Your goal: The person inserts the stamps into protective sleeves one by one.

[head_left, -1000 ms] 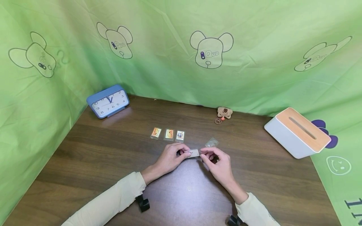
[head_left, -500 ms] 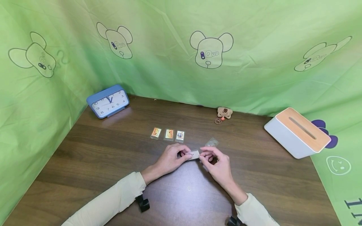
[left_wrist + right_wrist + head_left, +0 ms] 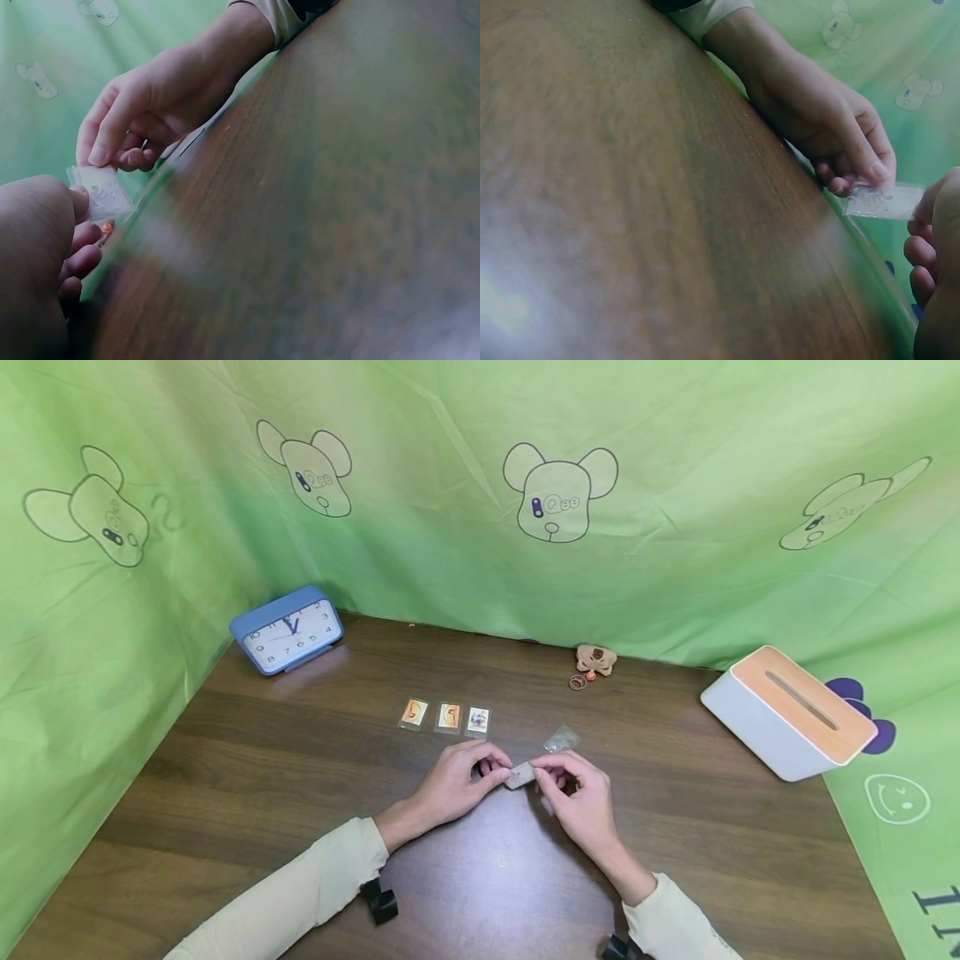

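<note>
Between my hands is a small whitish stamp in a clear plastic sleeve (image 3: pixel 520 775), raised over the table. My left hand (image 3: pixel 456 778) pinches its left end between thumb and fingers. At the opposite end, my right hand (image 3: pixel 583 793) pinches the sleeve's edge with thumb and forefinger. The left wrist view gives the sleeved stamp (image 3: pixel 109 196) with faint grey markings on its face. Beyond the hands lie three more sleeved stamps in a row: an orange one (image 3: pixel 413 712), a second orange one (image 3: pixel 449 716) and a bluish one (image 3: pixel 477 720).
Crumpled clear plastic (image 3: pixel 561 739) lies just behind my right hand. Farther back sits a brown bear-shaped trinket (image 3: pixel 597 659) with rings. A blue clock (image 3: pixel 288 631) stands back left, a white tissue box with wooden lid (image 3: pixel 765 727) at right. Green cloth (image 3: pixel 450 552) walls the table.
The sleeved stamp has shifted slightly right and tilted. My left fingers have slid toward its left end, baring more of it, while my right thumb and forefinger have come onto its right edge.
</note>
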Motion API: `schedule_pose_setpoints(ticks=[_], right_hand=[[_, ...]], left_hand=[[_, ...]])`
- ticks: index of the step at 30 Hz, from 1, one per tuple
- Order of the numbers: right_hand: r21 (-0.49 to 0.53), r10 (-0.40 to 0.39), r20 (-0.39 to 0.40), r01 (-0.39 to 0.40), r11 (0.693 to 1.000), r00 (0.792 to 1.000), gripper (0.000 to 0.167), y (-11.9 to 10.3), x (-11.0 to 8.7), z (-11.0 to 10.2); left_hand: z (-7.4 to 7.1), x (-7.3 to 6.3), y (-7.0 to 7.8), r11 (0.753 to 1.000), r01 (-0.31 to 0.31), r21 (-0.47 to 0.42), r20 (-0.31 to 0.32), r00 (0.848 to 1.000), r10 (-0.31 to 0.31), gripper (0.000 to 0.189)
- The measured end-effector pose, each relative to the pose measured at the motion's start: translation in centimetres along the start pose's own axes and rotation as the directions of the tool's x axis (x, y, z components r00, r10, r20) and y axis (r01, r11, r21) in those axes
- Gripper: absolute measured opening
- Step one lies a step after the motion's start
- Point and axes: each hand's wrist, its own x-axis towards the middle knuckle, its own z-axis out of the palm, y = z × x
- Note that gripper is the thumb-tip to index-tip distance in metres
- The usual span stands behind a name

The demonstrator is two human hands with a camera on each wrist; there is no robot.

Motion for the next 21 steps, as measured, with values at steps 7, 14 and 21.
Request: schedule_pose_setpoints(ticks=[7, 14, 21], right_hand=[[-0.007, -0.030, 0.015, 0.031, 1.000, 0.999, 0.028, -0.12, 0.06, -0.11], [-0.025, -0.060, 0.017, 0.061, 0.998, 0.998, 0.027, -0.53, 0.17, 0.11], [-0.052, -0.078, 0.002, 0.078, 0.996, 0.997, 0.030, -0.50, 0.31, -0.49]], left_hand=[[0.13, -0.02, 0.31, 0.995, -0.092, 0.049, 0.009, 0.996, 0.092, 0.004], [0.07, -0.02, 0.13, 0.968, -0.172, 0.184, -0.009, 0.984, 0.177, 0.009], [-0.04, 0.19, 0.05, 0.942, -0.206, 0.265, -0.018, 0.976, 0.218, 0.013]])
